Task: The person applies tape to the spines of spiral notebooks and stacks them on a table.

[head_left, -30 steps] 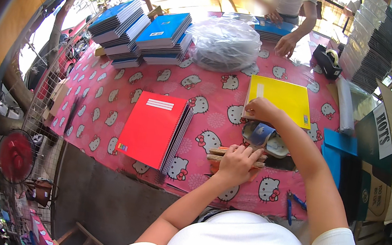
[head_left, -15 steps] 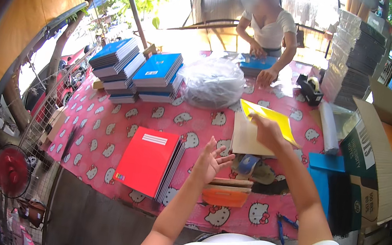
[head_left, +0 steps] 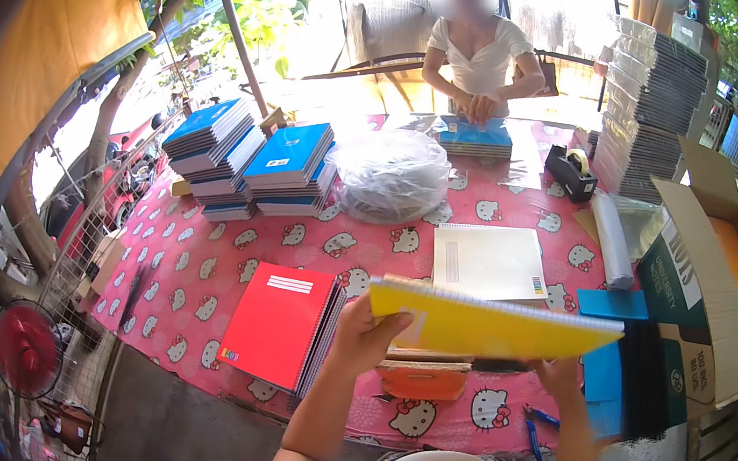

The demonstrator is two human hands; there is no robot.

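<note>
A yellow spiral notebook (head_left: 487, 327) is held up over the table, tilted, its coil along the far edge. My left hand (head_left: 364, 334) grips its left end, thumb on the cover. At its lower right edge is my right hand (head_left: 559, 378), closed on it, fingertips partly hidden beneath. Just beyond lies a notebook with a white face up (head_left: 489, 259). A stack of red-covered spiral notebooks (head_left: 276, 323) sits left of my left hand. Under the yellow notebook, an orange box-like object (head_left: 425, 380) is partly covered.
Blue notebook stacks (head_left: 290, 152) and a clear plastic bundle (head_left: 391, 172) stand at the back. Across the table a person's hands (head_left: 478, 106) rest over blue notebooks (head_left: 476, 137). A tape dispenser (head_left: 571, 172), open carton (head_left: 707, 306) and blue-handled tool (head_left: 534, 438) lie right.
The yellow notebook has been lifted toward me off the pale one. My left hand, open before, has taken its left end; my right hand has come nearer. The other person's hands have come together.
</note>
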